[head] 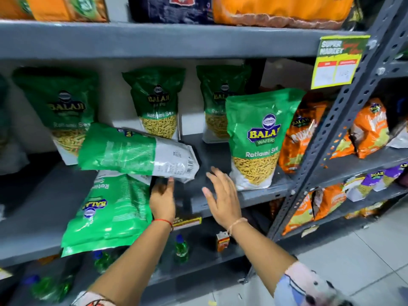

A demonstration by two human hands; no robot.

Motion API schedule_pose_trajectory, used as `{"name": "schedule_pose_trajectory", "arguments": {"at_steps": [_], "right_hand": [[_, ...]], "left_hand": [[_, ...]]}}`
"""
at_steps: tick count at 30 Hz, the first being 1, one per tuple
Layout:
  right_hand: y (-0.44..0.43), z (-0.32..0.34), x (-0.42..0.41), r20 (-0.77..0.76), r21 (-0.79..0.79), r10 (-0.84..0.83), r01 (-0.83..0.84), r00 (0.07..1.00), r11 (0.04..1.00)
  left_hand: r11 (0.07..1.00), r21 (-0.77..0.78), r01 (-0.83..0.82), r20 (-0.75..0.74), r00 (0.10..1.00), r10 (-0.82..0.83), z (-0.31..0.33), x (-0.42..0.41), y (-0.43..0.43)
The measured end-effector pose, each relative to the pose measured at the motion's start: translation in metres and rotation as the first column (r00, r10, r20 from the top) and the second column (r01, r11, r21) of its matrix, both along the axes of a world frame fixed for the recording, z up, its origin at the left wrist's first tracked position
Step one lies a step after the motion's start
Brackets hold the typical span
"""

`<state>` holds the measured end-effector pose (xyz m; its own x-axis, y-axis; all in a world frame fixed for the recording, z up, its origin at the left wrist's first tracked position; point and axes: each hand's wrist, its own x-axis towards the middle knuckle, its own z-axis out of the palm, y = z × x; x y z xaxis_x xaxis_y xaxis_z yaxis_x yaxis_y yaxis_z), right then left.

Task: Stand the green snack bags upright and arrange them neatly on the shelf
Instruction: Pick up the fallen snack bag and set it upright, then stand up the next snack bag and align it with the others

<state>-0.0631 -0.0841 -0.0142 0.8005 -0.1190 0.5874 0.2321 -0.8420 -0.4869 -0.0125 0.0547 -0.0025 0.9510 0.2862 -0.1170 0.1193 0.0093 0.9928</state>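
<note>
Fingers [170, 181] of the left hand [162, 200]: curled under the lower edge of a green bag lying on its side [136, 153], touching it; whether they actually clamp it I cannot tell. Fingers of the right hand [223, 195]: spread apart, holding nothing, palm hovering over the bare grey shelf [254, 195] just left of the front upright bag [258, 138].

Front upright bag: green, standing near the shelf edge, printed "BALAJI WAFERS" and "Ratlami Sev", with a clear window showing yellow strands.

Sideways bag: back panel outward, green half to the left, white half to the right with a barcode and small print too fine to read. It rests on top of a flat bag [110, 210].

Flat bag: green, lying face up and upside down to the viewer, its end overhanging the shelf front; "BALAJI" logo and "Ratlami" legible, inverted.

Rear row: three more green bags standing against the back wall, left [59, 111], middle [157, 102] and right [218, 89], each marked "BALAJI" and "Ratlami Sev"; the right one is partly hidden behind the front bag.

Orange snack bags [300, 138]: beside the front bag, to its right.

Yellow tag [337, 62]: hanging on the shelf above, headed "SUPER MARKET"; prices illegible.

Green bottles [181, 249]: on the shelf below.
</note>
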Motion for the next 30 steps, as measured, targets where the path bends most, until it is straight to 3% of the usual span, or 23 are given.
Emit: {"name": "schedule_pose_trajectory", "arguments": {"at_steps": [6, 11, 15, 19, 22, 26, 30], "right_hand": [[0.024, 0.076, 0.090, -0.352, 0.012, 0.154, -0.160, 0.923, 0.987], [0.031, 0.104, 0.162, -0.702, -0.098, 0.102, -0.237, 0.705, 0.967], [0.018, 0.099, 0.176, -0.808, 0.018, 0.111, -0.165, 0.578, 0.986], [0.010, 0.098, 0.169, -0.722, 0.064, 0.165, -0.173, 0.672, 0.983], [0.004, 0.076, 0.152, -0.588, 0.284, 0.220, -0.056, 0.779, 0.957], [0.012, 0.045, 0.123, -0.460, 0.470, 0.115, 0.132, 0.881, 0.873], [0.033, 0.022, 0.096, -0.345, 0.538, -0.009, 0.205, 0.939, 0.817]], "left_hand": [[0.996, 0.024, 0.081, -0.039, 0.996, -0.080, 0.013, 0.016, -0.007], [0.990, -0.143, 0.017, -0.033, 0.999, -0.022, 0.019, 0.034, -0.015], [0.985, -0.141, -0.100, -0.057, 0.994, 0.093, 0.023, 0.046, -0.020], [0.991, -0.129, -0.021, 0.045, 0.999, 0.027, 0.027, 0.058, -0.014], [0.968, -0.103, 0.228, 0.102, 0.971, -0.217, 0.033, 0.076, 0.006], [0.818, 0.079, 0.570, 0.041, 0.818, -0.574, 0.041, 0.099, 0.039], [0.666, 0.233, 0.709, -0.068, 0.695, -0.716, 0.046, 0.111, 0.054]]}}
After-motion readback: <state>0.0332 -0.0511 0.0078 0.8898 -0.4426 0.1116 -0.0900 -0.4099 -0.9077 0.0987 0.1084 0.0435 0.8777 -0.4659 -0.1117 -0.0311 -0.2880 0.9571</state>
